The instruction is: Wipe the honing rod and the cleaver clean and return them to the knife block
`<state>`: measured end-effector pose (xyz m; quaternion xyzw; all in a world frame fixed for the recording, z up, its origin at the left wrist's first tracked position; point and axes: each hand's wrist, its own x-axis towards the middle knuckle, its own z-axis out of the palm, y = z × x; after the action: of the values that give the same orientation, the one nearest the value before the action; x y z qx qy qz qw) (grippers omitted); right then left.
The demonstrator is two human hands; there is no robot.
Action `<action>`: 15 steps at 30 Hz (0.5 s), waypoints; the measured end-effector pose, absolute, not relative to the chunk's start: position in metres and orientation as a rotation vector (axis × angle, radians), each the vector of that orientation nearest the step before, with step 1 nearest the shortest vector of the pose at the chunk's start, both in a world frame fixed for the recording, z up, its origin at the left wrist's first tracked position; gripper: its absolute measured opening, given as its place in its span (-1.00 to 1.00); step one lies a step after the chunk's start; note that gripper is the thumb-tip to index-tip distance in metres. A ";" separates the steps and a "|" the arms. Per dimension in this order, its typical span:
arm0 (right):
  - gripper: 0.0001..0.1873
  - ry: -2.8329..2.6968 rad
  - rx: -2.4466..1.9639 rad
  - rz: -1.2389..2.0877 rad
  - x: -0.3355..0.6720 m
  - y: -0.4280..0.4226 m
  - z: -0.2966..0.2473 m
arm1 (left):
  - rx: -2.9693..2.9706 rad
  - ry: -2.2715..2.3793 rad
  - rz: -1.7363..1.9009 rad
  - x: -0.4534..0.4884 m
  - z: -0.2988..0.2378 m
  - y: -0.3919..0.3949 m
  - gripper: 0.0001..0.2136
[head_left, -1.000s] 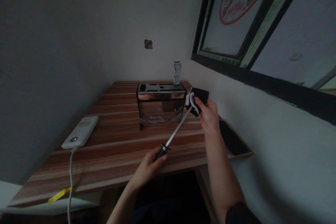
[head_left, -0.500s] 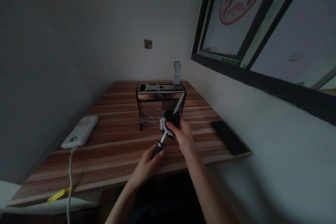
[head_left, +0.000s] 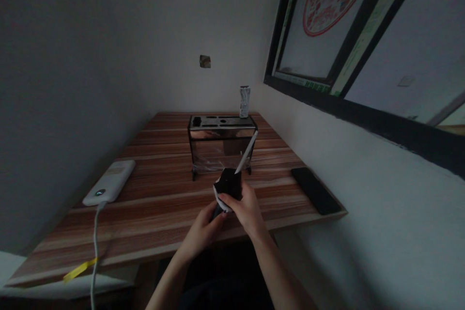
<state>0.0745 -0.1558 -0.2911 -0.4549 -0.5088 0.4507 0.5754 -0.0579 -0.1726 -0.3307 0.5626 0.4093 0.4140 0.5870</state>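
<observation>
Grips the dark handle (head_left: pixel 216 211) of a pale rod (head_left: pixel 247 151) in the left hand (head_left: pixel 203 227), near the front edge of the wooden table (head_left: pixel 160 203), and clamps a black-and-white cloth (head_left: pixel 229 181) against the rod with the right hand (head_left: pixel 248 209), close beside the left. Slants the rod away, before the right end of the slotted stand (head_left: pixel 207 147).

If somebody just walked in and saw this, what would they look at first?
Probably the pale rod slanting up in the middle: the left hand grips its dark handle, and the right hand holds a black cloth-like piece against it. Next might be the shiny rack standing beyond on the striped table, or the big red pattern at the upper right.
</observation>
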 end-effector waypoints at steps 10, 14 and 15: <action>-0.66 -1.168 -1.073 0.951 0.075 -0.162 -0.287 | 1.334 0.950 0.992 -0.056 -0.335 -0.171 -0.50; -0.64 -1.185 -1.015 0.938 0.081 -0.156 -0.281 | 1.285 0.908 0.948 -0.054 -0.333 -0.172 -0.52; -0.64 -1.186 -1.018 0.923 0.083 -0.154 -0.280 | 1.281 0.899 0.938 -0.054 -0.333 -0.172 -0.52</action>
<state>0.0830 -0.1544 -0.2799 -0.4418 -0.5149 0.4007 0.6157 -0.0536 -0.1716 -0.3326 0.5553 0.3897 0.4065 0.6119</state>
